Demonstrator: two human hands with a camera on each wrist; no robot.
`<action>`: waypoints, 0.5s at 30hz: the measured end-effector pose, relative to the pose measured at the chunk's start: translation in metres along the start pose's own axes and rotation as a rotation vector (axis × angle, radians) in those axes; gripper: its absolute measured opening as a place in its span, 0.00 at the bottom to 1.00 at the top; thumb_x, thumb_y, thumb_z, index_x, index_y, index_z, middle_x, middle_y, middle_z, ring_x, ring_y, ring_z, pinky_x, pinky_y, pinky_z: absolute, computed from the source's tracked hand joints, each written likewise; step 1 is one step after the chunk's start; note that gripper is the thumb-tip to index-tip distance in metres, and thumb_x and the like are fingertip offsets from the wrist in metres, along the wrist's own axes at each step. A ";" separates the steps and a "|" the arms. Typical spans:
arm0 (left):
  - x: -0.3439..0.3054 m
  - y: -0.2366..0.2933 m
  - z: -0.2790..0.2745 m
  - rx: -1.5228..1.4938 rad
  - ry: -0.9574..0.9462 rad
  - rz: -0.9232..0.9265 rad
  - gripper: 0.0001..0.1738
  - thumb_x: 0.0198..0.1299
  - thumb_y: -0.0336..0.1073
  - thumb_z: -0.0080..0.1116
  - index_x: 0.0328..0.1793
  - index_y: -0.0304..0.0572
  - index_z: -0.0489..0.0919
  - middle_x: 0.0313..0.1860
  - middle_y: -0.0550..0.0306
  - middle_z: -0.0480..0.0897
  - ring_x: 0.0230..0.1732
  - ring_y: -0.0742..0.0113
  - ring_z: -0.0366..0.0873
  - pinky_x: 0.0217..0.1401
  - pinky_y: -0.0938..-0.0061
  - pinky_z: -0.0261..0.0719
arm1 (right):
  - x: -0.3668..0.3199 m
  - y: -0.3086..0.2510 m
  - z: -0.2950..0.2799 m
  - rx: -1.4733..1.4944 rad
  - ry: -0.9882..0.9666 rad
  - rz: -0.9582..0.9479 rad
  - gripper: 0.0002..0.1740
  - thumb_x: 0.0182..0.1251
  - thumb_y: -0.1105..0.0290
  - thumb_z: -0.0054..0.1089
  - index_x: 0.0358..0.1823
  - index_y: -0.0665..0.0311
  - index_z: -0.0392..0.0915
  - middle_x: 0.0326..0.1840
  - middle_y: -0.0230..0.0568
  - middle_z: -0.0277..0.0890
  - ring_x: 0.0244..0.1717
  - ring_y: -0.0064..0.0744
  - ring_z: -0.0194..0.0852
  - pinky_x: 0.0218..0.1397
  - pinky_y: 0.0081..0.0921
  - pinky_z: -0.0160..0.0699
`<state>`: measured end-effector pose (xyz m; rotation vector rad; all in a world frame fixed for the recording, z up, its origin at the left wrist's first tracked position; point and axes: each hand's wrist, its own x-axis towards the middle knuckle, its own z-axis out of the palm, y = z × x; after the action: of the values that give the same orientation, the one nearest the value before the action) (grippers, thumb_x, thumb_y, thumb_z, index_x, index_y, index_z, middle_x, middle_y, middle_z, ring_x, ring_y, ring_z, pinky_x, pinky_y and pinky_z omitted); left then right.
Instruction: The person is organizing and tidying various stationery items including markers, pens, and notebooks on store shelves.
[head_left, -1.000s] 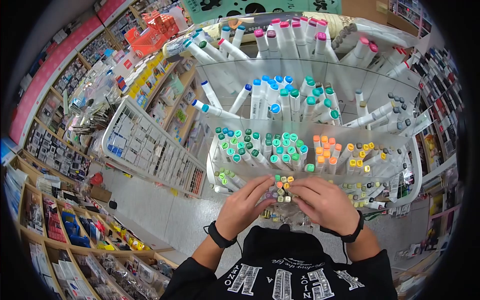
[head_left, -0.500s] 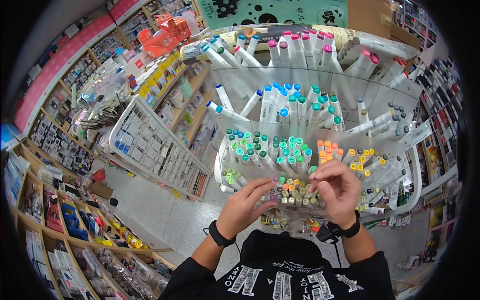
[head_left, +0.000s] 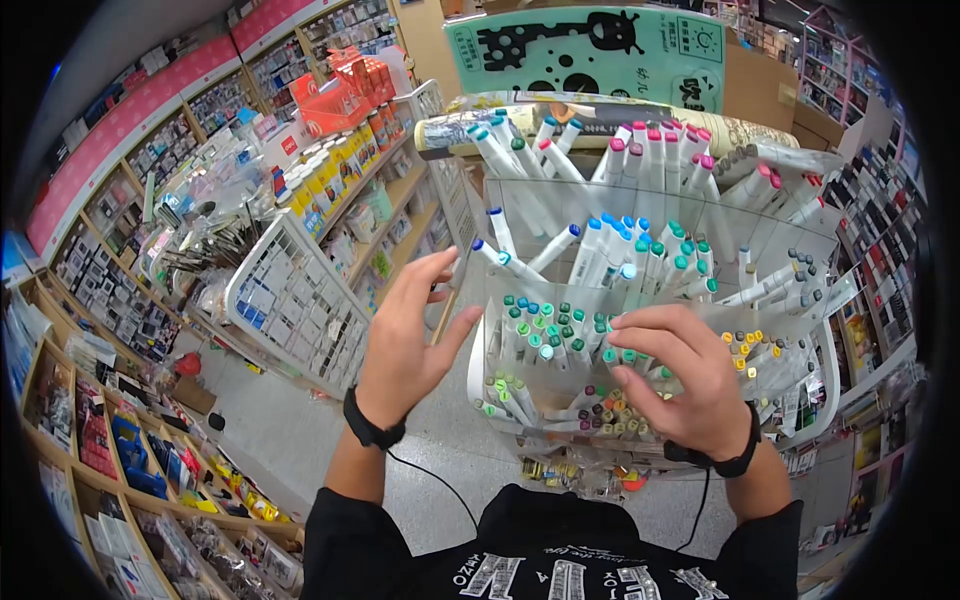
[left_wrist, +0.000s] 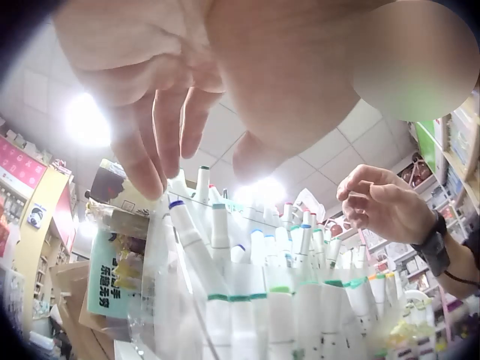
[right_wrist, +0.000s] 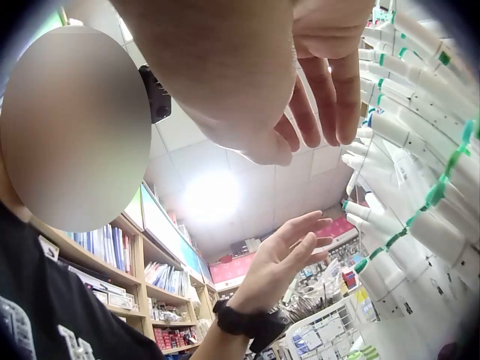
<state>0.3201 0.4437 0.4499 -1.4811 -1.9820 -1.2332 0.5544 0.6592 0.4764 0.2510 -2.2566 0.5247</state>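
Note:
A tiered clear rack point(head_left: 478, 385) full of white markers with coloured caps stands in front of me. My left hand point(head_left: 400, 345) is raised just left of it, holding nothing, its fingers loosely bent and thumb apart. Nearest to it are dark-blue-capped markers point(head_left: 500, 258), seen below the fingertips in the left wrist view. My right hand point(head_left: 690, 375) hovers over the front tiers, fingers bent and spread, nothing held. Its fingertips overlap the green-capped markers point(head_left: 560, 325) in the head view. Purple- and olive-capped markers point(head_left: 610, 410) lie below it, and yellow-capped markers point(head_left: 750, 345) to its right.
A green printed board point(head_left: 590, 65) and a rolled sheet point(head_left: 460, 135) are behind the rack. Left of it stands a white wire-grid rack point(head_left: 300, 300), with a red box point(head_left: 335, 105) on shelving beyond. Wooden compartments point(head_left: 120, 430) fill the lower left.
Both hands have left the front-row markers. The left hand has moved up and left, past the rack's side; the right hand lifted, then shifted over the front tiers. The head view has tilted upward.

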 end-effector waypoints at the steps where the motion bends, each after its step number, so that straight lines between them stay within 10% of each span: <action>1: 0.008 -0.004 -0.003 -0.032 -0.046 -0.027 0.35 0.68 0.35 0.77 0.79 0.36 0.77 0.70 0.43 0.84 0.64 0.47 0.86 0.62 0.60 0.89 | 0.008 -0.001 -0.002 -0.019 -0.022 -0.010 0.21 0.60 0.79 0.78 0.55 0.64 0.86 0.57 0.44 0.86 0.53 0.46 0.87 0.55 0.40 0.87; 11: 0.087 -0.041 -0.013 0.099 -0.400 0.393 0.19 0.66 0.30 0.74 0.64 0.44 0.87 0.60 0.51 0.88 0.58 0.48 0.87 0.59 0.60 0.87 | 0.096 0.030 0.024 -0.530 -0.281 -0.144 0.16 0.57 0.79 0.73 0.48 0.67 0.82 0.50 0.40 0.83 0.54 0.45 0.81 0.59 0.39 0.86; 15: 0.097 -0.048 0.000 -0.065 -0.274 0.422 0.18 0.64 0.28 0.75 0.59 0.43 0.88 0.56 0.52 0.88 0.51 0.50 0.89 0.53 0.61 0.88 | 0.104 0.038 0.038 -0.787 -0.390 -0.146 0.12 0.57 0.77 0.71 0.43 0.64 0.82 0.45 0.40 0.85 0.57 0.43 0.81 0.59 0.37 0.84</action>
<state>0.2401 0.4964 0.4998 -2.0617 -1.6655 -0.9602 0.4468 0.6748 0.5198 0.1117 -2.5967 -0.5428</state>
